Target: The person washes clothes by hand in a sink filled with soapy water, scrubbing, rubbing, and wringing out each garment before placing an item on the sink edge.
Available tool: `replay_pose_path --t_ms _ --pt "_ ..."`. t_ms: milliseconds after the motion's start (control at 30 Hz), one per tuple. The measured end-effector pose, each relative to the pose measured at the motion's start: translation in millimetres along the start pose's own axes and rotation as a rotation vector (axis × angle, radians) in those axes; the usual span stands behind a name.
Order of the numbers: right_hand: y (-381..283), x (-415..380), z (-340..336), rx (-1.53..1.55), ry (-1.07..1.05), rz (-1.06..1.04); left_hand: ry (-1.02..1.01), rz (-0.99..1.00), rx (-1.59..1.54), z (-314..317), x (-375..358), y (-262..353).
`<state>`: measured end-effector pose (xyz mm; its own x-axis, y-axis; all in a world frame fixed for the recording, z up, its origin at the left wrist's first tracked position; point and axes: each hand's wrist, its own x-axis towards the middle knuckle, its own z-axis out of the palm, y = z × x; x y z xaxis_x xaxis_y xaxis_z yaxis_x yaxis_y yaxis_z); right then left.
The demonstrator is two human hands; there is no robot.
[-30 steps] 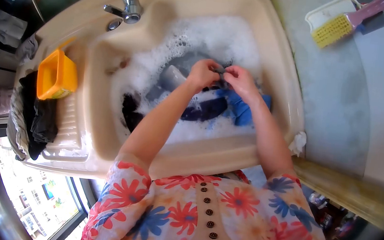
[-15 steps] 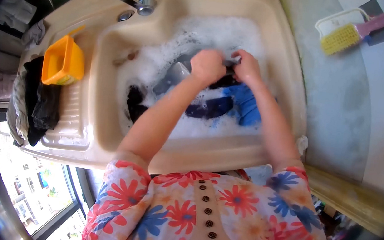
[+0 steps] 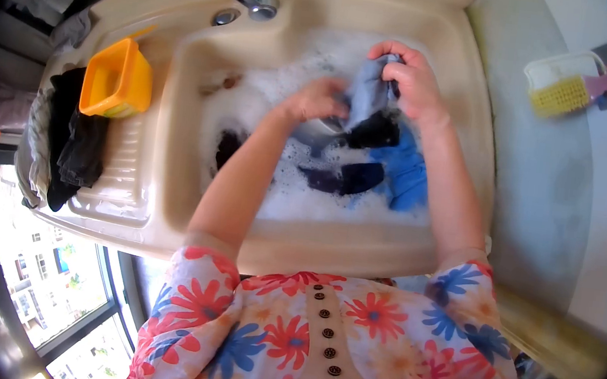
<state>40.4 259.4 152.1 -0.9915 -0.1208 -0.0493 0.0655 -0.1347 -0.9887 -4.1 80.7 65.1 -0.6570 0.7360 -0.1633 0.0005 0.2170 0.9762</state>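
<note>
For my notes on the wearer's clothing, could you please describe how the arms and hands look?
The left hand and right hand are ungloved, and no watch shows. White sleeves, printed with red and blue flowers, leave the forearms bare.

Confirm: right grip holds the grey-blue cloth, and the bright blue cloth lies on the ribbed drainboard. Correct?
One error: the bright blue cloth lies in the sudsy basin, not on the ribbed drainboard; see the head view. The right grip does hold the grey-blue cloth.
</note>
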Motion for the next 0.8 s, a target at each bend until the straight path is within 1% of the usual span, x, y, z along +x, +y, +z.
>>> replay_pose_path --t_ms 33,100,133,167,233,267,300,333,367,433,467,500,533,567,600,633,700,767,800 --pt "6.5 8.1 -6.3 -0.097 0.028 0.017 -0.026 -0.105 0.109 -0.1 -4.5 -7.6" --pt "46.2 25.7 -24.4 -0.292 0.078 0.042 0.151 -0.298 -0.275 -7.2 -15.4 -37.1" --pt "78.6 29.8 -34.0 -0.361 0.168 0.128 0.241 -0.388 -0.471 -10.3 -20.8 -54.3" --pt "114.9 34.0 -39.1 -0.429 0.257 0.213 0.333 -0.416 -0.569 -8.6 -24.1 -73.7" --pt "169.7 26.9 -25.9 -0.939 0.202 0.364 0.519 -0.463 -0.770 -3.8 -27.2 -103.0" --pt "194.3 26.5 -27.3 -1.036 0.079 0.296 0.548 -0.472 -0.794 -2.6 -29.0 -102.9" --pt "196.2 26.2 -22.8 -1.129 -0.043 0.227 0.574 -0.482 -0.818 -0.1 -29.2 -101.0" --pt "194.4 28.4 -25.2 -0.967 0.048 0.418 0.596 -0.496 -0.842 1.5 -29.5 -99.4" --pt "193.5 34.0 -26.3 -0.662 0.282 0.517 0.581 -0.491 -0.925 2.3 -29.4 -97.8" --pt "192.7 50.8 -14.8 -0.842 0.379 0.339 0.535 -0.472 -1.085 1.0 -25.9 -88.8" --pt "191.9 49.3 3.7 -0.850 0.342 0.165 0.481 -0.456 -1.129 0.5 -24.7 -84.1" --pt "169.3 38.2 43.8 -0.854 0.300 -0.005 0.337 -0.368 -1.272 0.2 -19.3 -99.5" --pt "149.0 22.4 78.7 -0.809 0.227 -0.052 0.189 -0.277 -1.403 -1.6 -11.8 -127.6" --pt "133.0 7.4 107.2 -0.760 0.157 -0.101 0.037 -0.182 -1.522 -3.9 -7.9 -143.2" --pt "125.1 -4.1 125.9 -0.882 0.166 -0.378 0.243 0.113 -0.914 7.0 -9.5 -143.0" --pt "121.8 -9.5 136.0 -0.993 0.175 -0.659 0.581 0.222 -0.266 18.1 -10.6 -144.5" --pt "131.2 11.0 123.1 -1.039 0.202 -0.484 0.605 0.195 0.009 25.3 9.6 -189.1" --pt "153.8 52.1 78.1 -0.980 0.239 0.049 0.663 -0.039 -0.361 37.4 13.7 -166.6" --pt "153.6 50.3 77.3 -0.994 0.288 -0.006 0.683 -0.277 -0.850 34.2 1.8 -106.5"
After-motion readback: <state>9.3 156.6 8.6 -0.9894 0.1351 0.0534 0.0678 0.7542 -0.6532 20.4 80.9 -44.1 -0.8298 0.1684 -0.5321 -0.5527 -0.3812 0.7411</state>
